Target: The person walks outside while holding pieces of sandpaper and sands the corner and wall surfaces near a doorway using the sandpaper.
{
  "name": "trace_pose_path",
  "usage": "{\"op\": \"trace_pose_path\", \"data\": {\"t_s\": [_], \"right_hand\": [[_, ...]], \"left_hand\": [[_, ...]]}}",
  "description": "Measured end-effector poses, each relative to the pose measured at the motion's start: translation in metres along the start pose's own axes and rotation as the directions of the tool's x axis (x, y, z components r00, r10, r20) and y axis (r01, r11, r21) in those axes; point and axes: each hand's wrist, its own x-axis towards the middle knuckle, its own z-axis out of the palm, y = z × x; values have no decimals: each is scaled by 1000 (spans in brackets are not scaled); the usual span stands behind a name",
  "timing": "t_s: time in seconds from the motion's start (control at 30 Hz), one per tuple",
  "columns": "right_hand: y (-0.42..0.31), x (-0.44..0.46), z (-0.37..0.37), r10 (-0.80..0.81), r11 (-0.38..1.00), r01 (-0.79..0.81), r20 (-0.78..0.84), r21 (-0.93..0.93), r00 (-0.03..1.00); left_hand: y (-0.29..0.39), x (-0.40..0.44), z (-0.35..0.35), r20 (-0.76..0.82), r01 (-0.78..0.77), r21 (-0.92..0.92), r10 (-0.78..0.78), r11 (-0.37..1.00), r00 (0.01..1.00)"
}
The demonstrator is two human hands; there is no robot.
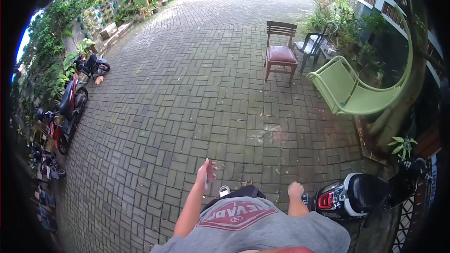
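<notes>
1 printed word [236, 211], "NEVADA", marks the shirt [281, 229]; left hand [206, 174] released, right hand [295, 189] grip I cannot tell.

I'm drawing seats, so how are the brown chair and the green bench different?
The chair is brown and dark red, but the bench is pale green.
The chair has straight legs; the bench has big curved bars.
The chair looks narrower than the bench.
Nobody is sitting on either.

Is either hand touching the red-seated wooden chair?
No, the chair stands on the paving ahead, well clear of the left hand and right hand.
</notes>
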Motion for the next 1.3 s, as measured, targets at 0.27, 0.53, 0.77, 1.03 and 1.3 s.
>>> {"op": "trace_pose_path", "data": {"t_s": [0.27, 0.53, 0.77, 1.03, 1.3], "right_hand": [[-14, 3, 71, 421, 805, -486, 249, 341, 872], [-239, 208, -40, 72, 922, -184, 315, 341, 946], [-468, 511, -239, -321, 667, 383, -217, 639, 922], [-701, 663, -416, -319, -31, 312, -305, 950, 897], [-814, 752, -557, -263, -238, 246, -307, 939, 915]], "left_hand": [[152, 222, 20, 28, 21, 149, -25, 989, 999], [252, 425, 78, 4, 88, 151, -89, 985, 996], [373, 549, 134, 107, 23, 127, -37, 992, 994], [451, 766, 155, 128, 170, 144, -189, 975, 974], [628, 965, 247, 250, 40, 351, -134, 936, 959]]}}
